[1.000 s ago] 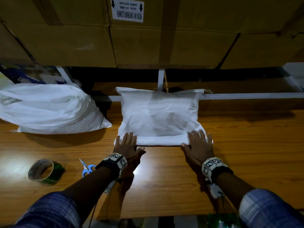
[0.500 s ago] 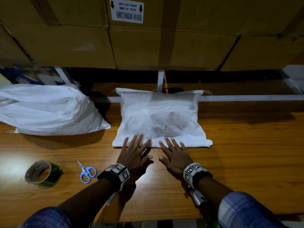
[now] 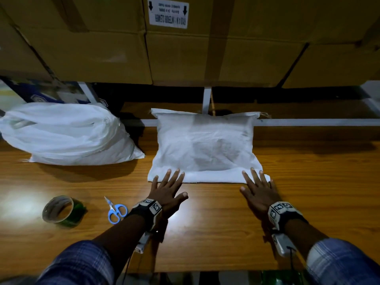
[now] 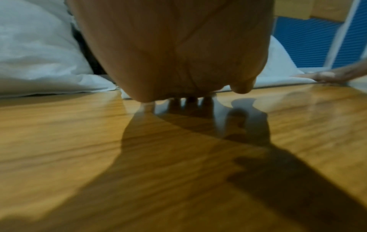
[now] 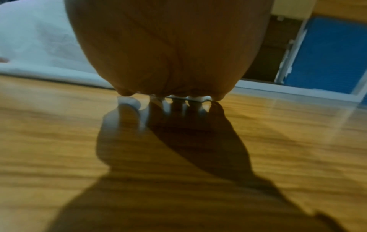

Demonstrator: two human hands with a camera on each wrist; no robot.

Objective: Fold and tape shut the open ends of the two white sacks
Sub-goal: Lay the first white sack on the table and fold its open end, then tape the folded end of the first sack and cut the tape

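From the head camera, a white sack (image 3: 205, 149) is lying flat in the middle of the wooden table (image 3: 308, 202). Its near end is folded over into a flat strip. The person's left hand (image 3: 166, 192) is lying flat with its fingers spread, and the fingertips are pressing down on the left end of that strip. The right hand (image 3: 260, 194) is lying flat the same way, pressing on the right end. Both hands are spread out and gripping nothing. A second white sack (image 3: 67, 134) is lying to the left of the first sack, full and puffy. A roll of green tape (image 3: 61, 209) is sitting on the table well to the left of the left hand. Blue scissors (image 3: 115, 210) are lying between the tape and the left wrist. Brown cardboard boxes (image 3: 205, 48) are stacked behind the sacks.

From the left wrist camera, the palm of the left hand (image 4: 174, 50) is filling the top, held just over the table (image 4: 79, 149). The sack's edge (image 4: 278, 75) is showing white beyond it.

From the right wrist camera, the palm of the right hand (image 5: 170, 47) is close above the table (image 5: 59, 141), and the sack (image 5: 39, 47) is showing to the left.
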